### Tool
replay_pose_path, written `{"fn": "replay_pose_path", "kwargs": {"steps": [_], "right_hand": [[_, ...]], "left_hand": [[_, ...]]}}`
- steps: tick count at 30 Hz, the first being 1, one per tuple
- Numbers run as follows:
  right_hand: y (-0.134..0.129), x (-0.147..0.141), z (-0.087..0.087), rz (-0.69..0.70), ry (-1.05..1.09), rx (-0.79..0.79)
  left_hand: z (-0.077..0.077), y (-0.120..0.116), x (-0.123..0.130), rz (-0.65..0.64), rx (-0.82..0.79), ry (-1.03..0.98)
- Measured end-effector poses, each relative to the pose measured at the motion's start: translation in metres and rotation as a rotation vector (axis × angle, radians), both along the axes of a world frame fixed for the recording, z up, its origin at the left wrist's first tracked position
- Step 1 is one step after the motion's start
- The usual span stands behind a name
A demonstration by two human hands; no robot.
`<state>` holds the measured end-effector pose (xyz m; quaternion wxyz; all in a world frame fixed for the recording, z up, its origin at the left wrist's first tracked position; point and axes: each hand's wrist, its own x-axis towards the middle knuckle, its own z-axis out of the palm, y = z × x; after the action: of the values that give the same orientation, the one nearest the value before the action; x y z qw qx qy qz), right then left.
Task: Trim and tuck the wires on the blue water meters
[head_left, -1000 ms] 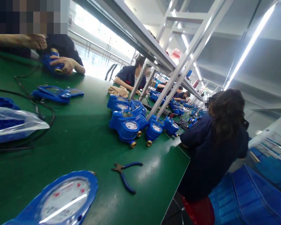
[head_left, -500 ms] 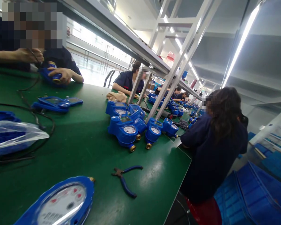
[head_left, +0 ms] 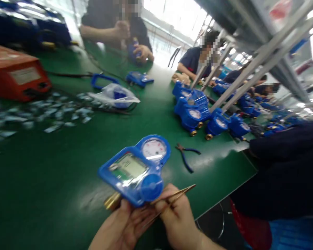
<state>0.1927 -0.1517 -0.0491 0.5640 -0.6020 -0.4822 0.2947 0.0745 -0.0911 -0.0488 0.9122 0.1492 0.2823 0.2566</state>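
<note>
A blue water meter (head_left: 131, 170) with a digital display and a round white dial lies on the green table in front of me. Its brass fitting (head_left: 112, 201) sticks out at the lower left. Beside that fitting is my left hand (head_left: 122, 225), palm up, thumb at the meter's lower edge and fingers stretched toward my other hand. My right hand (head_left: 178, 217) is closed around gold-coloured tweezers (head_left: 184, 191), whose narrow end points to the upper right. Motion blurs both hands, and the meter partly covers the fingertips.
Blue-handled cutting pliers (head_left: 185, 158) lie right of the meter. Several more meters (head_left: 193, 111) stand further back beside the shelf posts. At left are an orange box (head_left: 18, 74), scattered small pale pieces (head_left: 59, 113) and a plastic bag (head_left: 117, 95). Co-workers sit across and at right.
The view has swung left and down, bringing the orange box and pale pieces into sight. Both my hands now show at the near meter, the right one with tweezers.
</note>
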Motion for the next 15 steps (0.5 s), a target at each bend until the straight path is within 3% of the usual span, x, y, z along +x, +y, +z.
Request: {"fn": "replay_pose_path", "kwargs": {"steps": [4,15], "right_hand": [[-0.011,0.004,0.0,0.059,-0.029,-0.029],[-0.022,0.002,0.001,-0.031,-0.313,0.096]], "left_hand": [[-0.002,-0.017,-0.016,0.067,-0.012,-0.033],[0.0,-0.019,-0.014,0.084,-0.035,-0.02]]}}
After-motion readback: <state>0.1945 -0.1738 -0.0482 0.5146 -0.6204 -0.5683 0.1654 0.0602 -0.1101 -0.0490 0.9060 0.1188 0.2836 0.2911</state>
